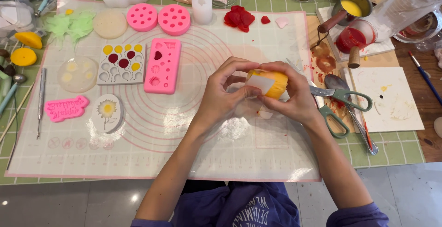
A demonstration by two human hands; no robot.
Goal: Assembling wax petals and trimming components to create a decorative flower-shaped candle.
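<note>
Both hands up over the mat [152, 130], meeting in the middle. Left hand [224, 95] curled round the near end of a yellow ribbed mould [271, 83], fingers arched over the top, thumb pressing a white patch on its face. Right hand [294, 95] gripping the far end of the same mould, fingers wrapped tight from above. Mould held clear of the mat, tilted on its side between the two palms. Just right of the right hand, green-handled scissors [340, 102], lying flat, blades pointing up past the knuckles. Beyond those, a spoon [334, 82] and a red-filled cup [352, 38] on a stained board. Left of the left hand, near, a pink tray mould [163, 65]; next over, a white balloon mould [122, 63] with yellow and red fills. Farther left, a flower mould [107, 112]. Ahead of the hands, well apart, red wax petals [238, 17] and a white cylinder [201, 8].
</note>
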